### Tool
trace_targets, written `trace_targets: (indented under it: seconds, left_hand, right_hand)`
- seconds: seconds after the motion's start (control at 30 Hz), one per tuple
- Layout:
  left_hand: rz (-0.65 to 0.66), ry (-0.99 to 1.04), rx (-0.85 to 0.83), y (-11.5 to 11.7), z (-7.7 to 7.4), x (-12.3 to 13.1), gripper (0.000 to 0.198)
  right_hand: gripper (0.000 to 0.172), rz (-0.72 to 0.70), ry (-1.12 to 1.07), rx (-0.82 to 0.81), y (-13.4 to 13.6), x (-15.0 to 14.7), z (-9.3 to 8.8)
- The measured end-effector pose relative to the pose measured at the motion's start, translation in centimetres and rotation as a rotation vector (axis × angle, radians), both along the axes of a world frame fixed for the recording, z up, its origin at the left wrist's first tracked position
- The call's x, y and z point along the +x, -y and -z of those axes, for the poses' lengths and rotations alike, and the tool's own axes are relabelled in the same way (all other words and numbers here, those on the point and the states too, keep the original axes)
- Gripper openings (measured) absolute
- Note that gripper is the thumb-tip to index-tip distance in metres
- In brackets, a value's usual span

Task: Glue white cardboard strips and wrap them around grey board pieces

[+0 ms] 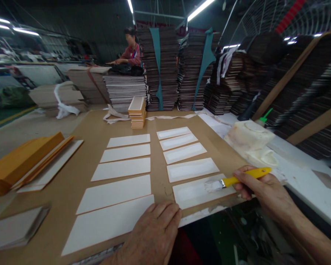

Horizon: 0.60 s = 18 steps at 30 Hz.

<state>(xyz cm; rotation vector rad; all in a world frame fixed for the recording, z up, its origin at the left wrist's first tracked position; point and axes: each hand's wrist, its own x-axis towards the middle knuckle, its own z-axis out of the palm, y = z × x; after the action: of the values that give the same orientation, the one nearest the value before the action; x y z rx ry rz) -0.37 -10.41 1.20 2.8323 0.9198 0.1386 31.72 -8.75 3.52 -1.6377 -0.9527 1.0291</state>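
My right hand (257, 186) is closed round the yellow handle of a flat paintbrush (228, 181). Its pale bristles rest on the nearest white card (191, 195) of the right column, which carries a wet-looking whitish patch. Further cards (191, 170) in that column show similar patches. My left hand (157, 230) lies flat at the table's front edge, fingers stretched out, between the two columns. Its fingertips are close to the near left corner of the brushed card. Beside it, the left column's nearest white card (110, 224) looks plain, with an orange-brown edge.
Brown board (160, 147) covers the table. Orange-edged pieces (24, 158) lie stacked at left, and a small stack (137, 112) stands behind the cards. A whitish crusted container (248, 140) sits at right. Tall dark stacks (162, 70) and a person (132, 53) are beyond.
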Motion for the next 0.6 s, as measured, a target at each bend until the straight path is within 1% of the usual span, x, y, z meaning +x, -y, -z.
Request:
trace_targets:
  seconds: [0.1, 0.3, 0.43, 0.6]
  left_hand:
    - [-0.004, 0.022, 0.014, 0.0, 0.2, -0.1, 0.039]
    - [0.006, 0.017, 0.085, 0.0, 0.4, -0.3, 0.04]
    - [0.032, -0.025, 0.096, 0.0, 0.3, -0.3, 0.042]
    - [0.027, 0.003, 0.074, -0.1, -0.1, -0.4, 0.042]
  right_hand:
    - [0.047, 0.017, 0.03, 0.017, 0.2, 1.2, 0.0]
    - [0.044, 0.082, 0.041, 0.039, 0.3, 3.1, -0.1]
    - [0.046, 0.125, 0.058, 0.04, 0.5, 4.1, -0.2]
    - [0.049, 0.194, 0.087, 0.019, 0.8, 4.4, -0.7]
